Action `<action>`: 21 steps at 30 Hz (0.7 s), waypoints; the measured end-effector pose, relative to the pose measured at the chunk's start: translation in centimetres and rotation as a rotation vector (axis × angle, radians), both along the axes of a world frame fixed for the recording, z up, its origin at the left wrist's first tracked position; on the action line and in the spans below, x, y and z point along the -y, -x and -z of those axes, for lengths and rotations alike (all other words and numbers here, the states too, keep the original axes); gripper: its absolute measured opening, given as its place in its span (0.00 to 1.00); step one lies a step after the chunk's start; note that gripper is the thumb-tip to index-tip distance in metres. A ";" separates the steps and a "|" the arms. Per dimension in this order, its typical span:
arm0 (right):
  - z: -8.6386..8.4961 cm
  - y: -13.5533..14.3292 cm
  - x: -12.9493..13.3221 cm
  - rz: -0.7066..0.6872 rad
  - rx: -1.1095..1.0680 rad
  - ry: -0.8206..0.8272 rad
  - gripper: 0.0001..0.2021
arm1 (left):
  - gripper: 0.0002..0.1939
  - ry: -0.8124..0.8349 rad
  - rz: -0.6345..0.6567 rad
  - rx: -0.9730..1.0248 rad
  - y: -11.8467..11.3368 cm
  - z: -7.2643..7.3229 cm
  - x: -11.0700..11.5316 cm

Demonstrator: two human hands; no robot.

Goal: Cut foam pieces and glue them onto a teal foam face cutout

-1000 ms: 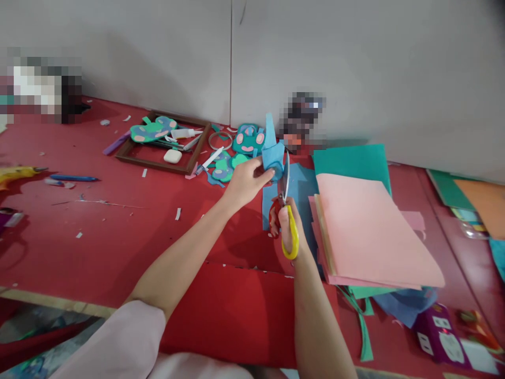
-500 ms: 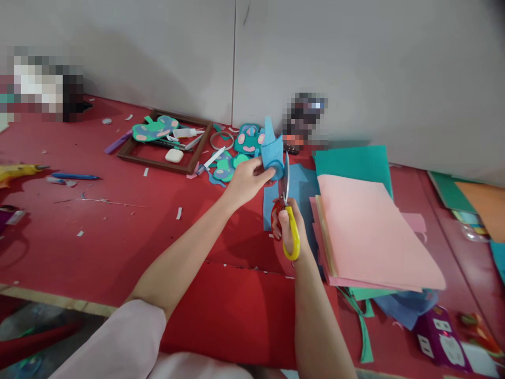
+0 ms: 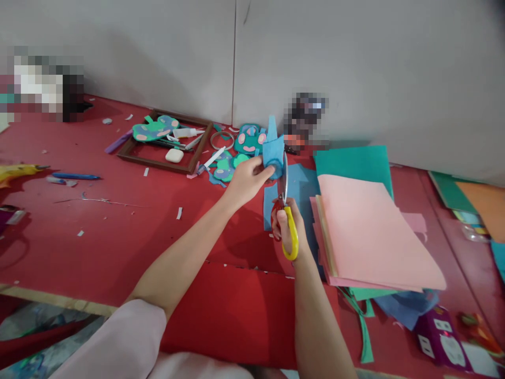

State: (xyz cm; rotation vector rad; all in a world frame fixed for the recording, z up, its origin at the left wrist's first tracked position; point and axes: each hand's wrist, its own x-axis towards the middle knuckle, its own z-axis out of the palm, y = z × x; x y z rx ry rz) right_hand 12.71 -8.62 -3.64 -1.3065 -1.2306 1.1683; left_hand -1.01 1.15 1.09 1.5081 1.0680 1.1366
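On my head view, the left hand (image 3: 252, 176) pinches a blue piece (image 3: 273, 149), thumb pressed over a rounded blue shape at its lower end and fingers behind it. A narrow tab of the blue piece sticks up above the grip. I have the right hand (image 3: 290, 221) wrapped around the scissors (image 3: 291, 245), thumb by the yellow loop and fingers by the red one. The blades point away from me, just beside the right edge of the blue piece; I can't tell whether they touch it or how far apart they stand.

Below both hands, a blue sheet (image 3: 303, 180) lies on the red table (image 3: 158, 231). Just right of it I see a stack of pink sheets (image 3: 374, 226), with a teal sheet (image 3: 351, 159) jutting out at its far side and a green strip (image 3: 365, 334) trailing off the near one.

Left of the left hand are a teal face cutout (image 3: 249, 147), a white pen (image 3: 212, 159) and a ring (image 3: 222, 140). Farther left sits a brown frame (image 3: 158, 163) with a white block (image 3: 174, 156) inside and a spotted green cutout (image 3: 153, 130) over its far left corner. Well out to the left I make out a blue pen (image 3: 74, 176); at the near right lies a purple socket block (image 3: 440, 337).
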 end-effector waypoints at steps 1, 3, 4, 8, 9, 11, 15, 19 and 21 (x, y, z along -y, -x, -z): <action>0.0 0.0 0.0 0.000 0.005 -0.001 0.19 | 0.08 -0.002 -0.007 -0.004 0.0 0.0 0.0; 0.0 0.0 0.0 0.000 0.019 0.002 0.19 | 0.08 -0.001 -0.017 -0.006 0.0 0.1 -0.1; 0.0 0.0 -0.1 0.001 0.027 0.005 0.19 | 0.08 0.000 -0.021 -0.006 0.1 0.1 -0.1; 0.0 -0.1 -0.1 -0.002 0.055 0.011 0.19 | 0.08 -0.002 -0.023 -0.005 0.1 0.1 -0.2; 0.0 -0.1 -0.1 -0.003 0.059 0.012 0.19 | 0.09 -0.002 -0.019 -0.003 0.2 0.1 -0.2; -0.2 -0.1 -0.1 -0.005 0.060 0.014 0.20 | 0.09 -0.002 -0.010 0.009 0.2 0.2 -0.3; -0.5 0.0 -0.1 -0.004 0.050 0.027 0.20 | 0.09 -0.004 0.000 0.026 0.2 0.3 -0.3; -0.5 0.0 -0.1 -0.005 0.041 0.032 0.20 | 0.09 -0.008 -0.017 0.005 0.2 0.4 -0.3; -0.4 -0.1 -0.1 -0.003 0.038 0.029 0.21 | 0.09 -0.011 -0.015 0.006 0.2 0.4 -0.3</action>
